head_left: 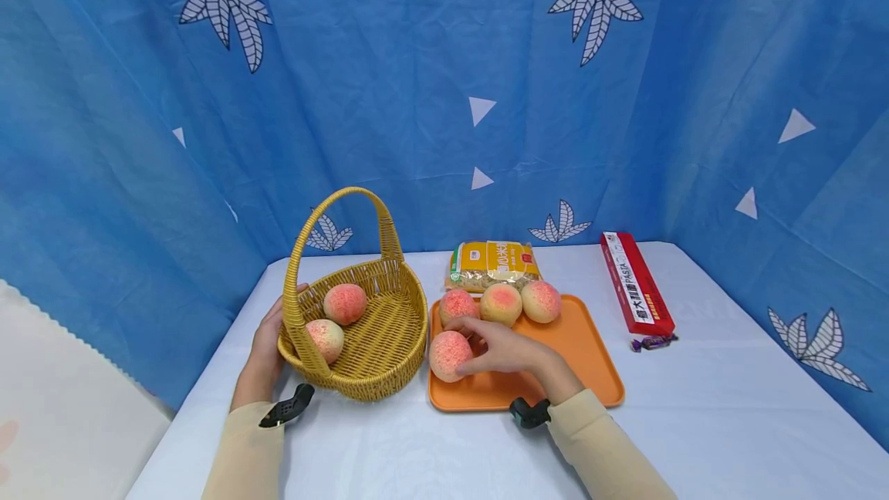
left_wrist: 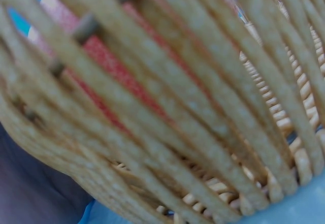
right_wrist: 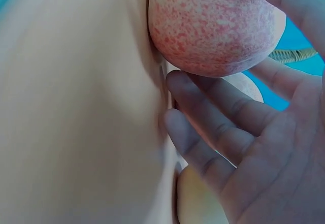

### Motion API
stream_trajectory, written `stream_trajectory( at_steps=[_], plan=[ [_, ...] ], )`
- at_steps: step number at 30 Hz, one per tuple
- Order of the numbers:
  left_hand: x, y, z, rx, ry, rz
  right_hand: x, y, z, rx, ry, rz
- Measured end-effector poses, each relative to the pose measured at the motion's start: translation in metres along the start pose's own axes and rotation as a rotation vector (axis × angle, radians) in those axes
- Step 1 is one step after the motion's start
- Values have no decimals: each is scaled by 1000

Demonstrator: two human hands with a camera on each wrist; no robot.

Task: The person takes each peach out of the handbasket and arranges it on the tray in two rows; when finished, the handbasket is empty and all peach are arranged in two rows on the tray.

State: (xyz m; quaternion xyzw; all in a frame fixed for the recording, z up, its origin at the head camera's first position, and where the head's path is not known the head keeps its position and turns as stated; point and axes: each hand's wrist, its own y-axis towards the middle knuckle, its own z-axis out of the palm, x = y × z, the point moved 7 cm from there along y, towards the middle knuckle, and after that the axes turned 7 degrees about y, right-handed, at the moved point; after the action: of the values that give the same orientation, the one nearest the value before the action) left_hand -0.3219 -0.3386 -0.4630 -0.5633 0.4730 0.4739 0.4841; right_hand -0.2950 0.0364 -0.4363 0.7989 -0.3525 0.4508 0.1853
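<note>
My right hand [head_left: 496, 347] is over the left part of an orange tray [head_left: 569, 365]. It holds a pink-speckled peach [head_left: 449, 356] between thumb and fingers; in the right wrist view the thumb lies along this peach [right_wrist: 216, 26], with the other fingers below it. Behind it, three more peaches [head_left: 501, 304] line the tray's back edge. To the left stands a woven basket [head_left: 389, 338] with a tall handle, holding a red peach [head_left: 345, 304] and a paler peach [head_left: 325, 339]. My left hand [head_left: 266, 342] rests against the basket's outer left side, its fingers partly hidden.
A yellow-labelled bag of pasta [head_left: 495, 264] lies behind the tray. To the right are a long red pasta box [head_left: 637, 284] and a small purple wrapped candy [head_left: 654, 342]. Blue curtain [head_left: 444, 99] surrounds the back and sides of the white table [head_left: 389, 446].
</note>
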Motion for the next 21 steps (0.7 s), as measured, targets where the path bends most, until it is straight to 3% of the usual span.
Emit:
stream_trajectory(
  at_steps=[21],
  plan=[
    [0, 2, -1, -4, -4, 8, 3, -2, -4, 9, -1, -3]
  ],
)
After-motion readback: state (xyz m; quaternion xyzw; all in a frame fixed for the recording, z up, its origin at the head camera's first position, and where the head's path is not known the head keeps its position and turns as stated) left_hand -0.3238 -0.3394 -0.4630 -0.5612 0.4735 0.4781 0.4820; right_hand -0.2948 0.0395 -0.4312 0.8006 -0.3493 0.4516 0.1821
